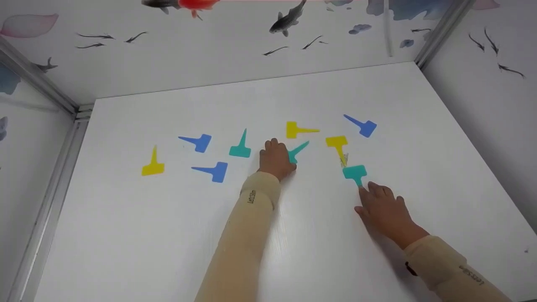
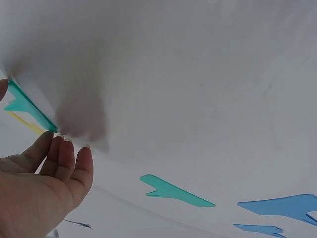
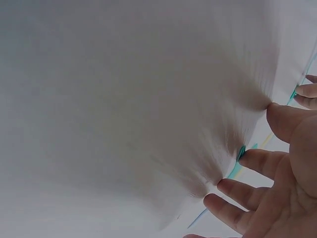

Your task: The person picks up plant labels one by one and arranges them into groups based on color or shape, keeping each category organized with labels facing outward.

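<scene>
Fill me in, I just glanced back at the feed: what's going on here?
A person's left hand holds a T-shaped teal tag between thumb and fingertip. The right hand, fingers spread, has its index fingertip at the stem of a second teal tag. A third teal tag, three blue tags and three yellow tags lie scattered on the white table.

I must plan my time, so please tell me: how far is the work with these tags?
Done, apparently: nine tags lie spread on the table. In hand: the left hand grips one teal tag; the right hand touches a second teal tag. Perhaps remaining: three yellow tags, three blue tags and the third teal tag, all untouched.
</scene>
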`<state>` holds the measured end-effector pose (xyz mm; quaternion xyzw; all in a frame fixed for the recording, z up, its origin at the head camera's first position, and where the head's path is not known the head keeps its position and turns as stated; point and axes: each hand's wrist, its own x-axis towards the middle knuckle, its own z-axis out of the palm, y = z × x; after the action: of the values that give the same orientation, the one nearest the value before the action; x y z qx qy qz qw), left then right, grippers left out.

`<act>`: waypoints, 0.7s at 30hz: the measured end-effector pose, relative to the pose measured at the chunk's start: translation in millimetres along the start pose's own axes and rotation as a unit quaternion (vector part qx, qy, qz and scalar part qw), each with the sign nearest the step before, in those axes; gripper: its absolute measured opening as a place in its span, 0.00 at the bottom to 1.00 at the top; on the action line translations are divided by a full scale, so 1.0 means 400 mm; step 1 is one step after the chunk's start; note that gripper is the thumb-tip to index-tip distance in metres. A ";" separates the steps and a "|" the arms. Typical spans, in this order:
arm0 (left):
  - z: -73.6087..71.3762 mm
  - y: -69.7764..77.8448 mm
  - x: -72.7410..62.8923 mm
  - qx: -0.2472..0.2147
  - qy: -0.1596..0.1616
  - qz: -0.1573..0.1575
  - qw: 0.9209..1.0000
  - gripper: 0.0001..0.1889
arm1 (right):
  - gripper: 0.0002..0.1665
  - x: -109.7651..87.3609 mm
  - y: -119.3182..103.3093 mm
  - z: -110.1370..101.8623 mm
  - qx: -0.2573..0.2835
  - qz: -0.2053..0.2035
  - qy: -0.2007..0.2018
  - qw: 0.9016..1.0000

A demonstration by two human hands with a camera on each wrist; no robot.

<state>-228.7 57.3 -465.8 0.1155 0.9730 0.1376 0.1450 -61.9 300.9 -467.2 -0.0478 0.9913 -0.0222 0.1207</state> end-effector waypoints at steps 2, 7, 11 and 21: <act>-0.005 0.001 -0.006 0.006 -0.006 0.004 1.000 0.25 | 0.36 0.000 0.000 0.000 0.003 0.000 0.001 1.000; -0.017 -0.003 -0.022 0.016 -0.028 0.020 0.999 0.28 | 0.36 0.000 0.001 0.001 0.011 -0.002 0.005 1.000; -0.020 -0.010 -0.031 0.020 -0.046 0.036 0.998 0.30 | 0.35 0.000 0.003 0.002 0.017 -0.002 0.007 1.000; -0.030 -0.022 -0.052 0.034 -0.087 0.064 0.994 0.32 | 0.35 0.002 0.003 0.005 0.013 -0.006 0.004 1.000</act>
<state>-214.7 40.6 -452.1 0.1939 0.9514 0.1031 0.2159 -62.3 302.0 -469.4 -0.0525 0.9910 -0.0358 0.1176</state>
